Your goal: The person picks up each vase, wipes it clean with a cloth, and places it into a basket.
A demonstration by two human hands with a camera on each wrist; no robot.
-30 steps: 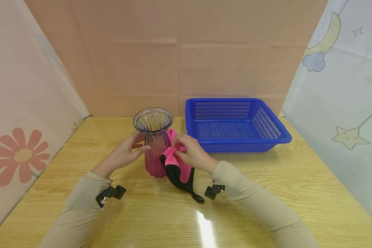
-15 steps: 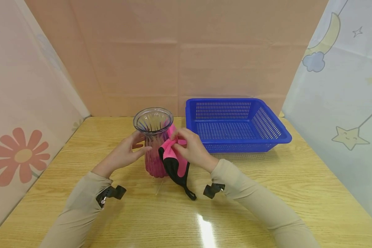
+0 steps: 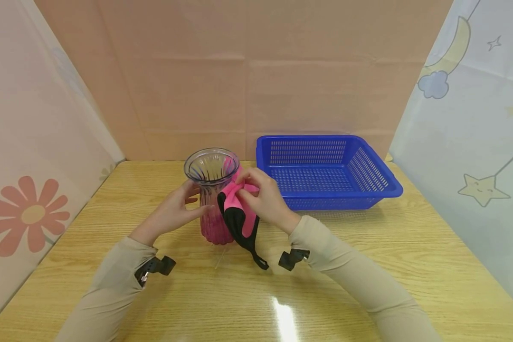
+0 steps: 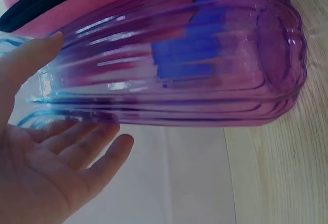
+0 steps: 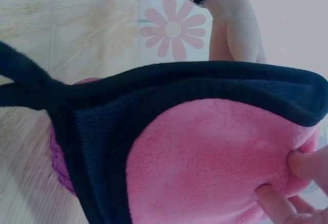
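A ribbed glass vase (image 3: 213,227), clear blue at the rim and pink-purple below, stands upright on the table. My left hand (image 3: 171,212) holds it from the left, thumb in front and fingers behind; the left wrist view shows thumb (image 4: 57,42) and fingers on opposite sides of the glass. At the vase's right side, my right hand (image 3: 266,197) pinches a plush pink cloth (image 3: 250,221) with black edging and a hanging loop. Part of the cloth lies against the upper glass, behind the rim. In the right wrist view, fingertips (image 5: 274,201) press into the pink pile.
A blue perforated plastic basket (image 3: 325,194) sits behind and to the right of the vase. The wood-grain table (image 3: 222,304) extends in front, with a bright reflection on it. Printed backdrops (image 3: 175,104) stand around the back and sides.
My right hand has moved slightly up along the vase, drawing the cloth and its loop up and to the left. The left hand and the vase have stayed nearly in place.
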